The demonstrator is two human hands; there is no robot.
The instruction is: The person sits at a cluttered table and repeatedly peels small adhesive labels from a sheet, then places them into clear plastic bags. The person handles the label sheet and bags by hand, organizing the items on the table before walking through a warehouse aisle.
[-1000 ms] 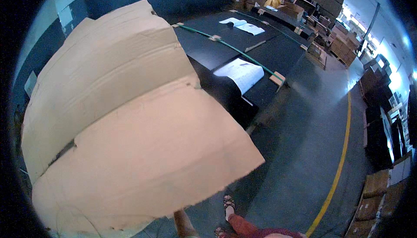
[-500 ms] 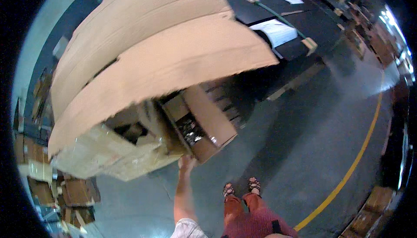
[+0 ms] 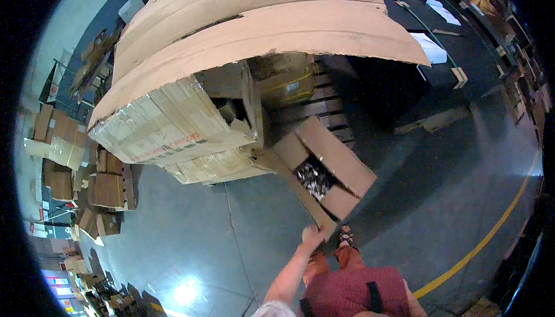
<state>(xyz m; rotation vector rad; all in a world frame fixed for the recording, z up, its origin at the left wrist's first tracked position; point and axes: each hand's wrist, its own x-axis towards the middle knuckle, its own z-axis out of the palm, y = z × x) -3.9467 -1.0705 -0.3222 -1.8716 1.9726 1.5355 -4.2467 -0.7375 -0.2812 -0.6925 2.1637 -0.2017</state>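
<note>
My left hand (image 3: 313, 235) is closed on the near corner of an open cardboard box (image 3: 347, 164), at its flap. The box is tilted above the floor in front of my legs, and small shiny metal-looking pieces (image 3: 315, 178) show through its opening. Behind it, a large taped carton (image 3: 173, 123) with torn openings stands under a big sheet of cardboard (image 3: 260, 28). A slatted wooden pallet (image 3: 324, 106) shows beside the carton. At the lower right only a strip of my right arm appears; the right hand is out of the picture.
Black-covered stacks with green straps (image 3: 413, 16) and papers stand at the far right. Brown cartons (image 3: 107, 187) are piled along the left. A yellow line (image 3: 480, 250) runs across the grey floor (image 3: 191, 230) on the right.
My left hand has pulled the open box out from beside the taped carton, toward my legs and to the right. The view has also shifted, showing more of the pallet.
</note>
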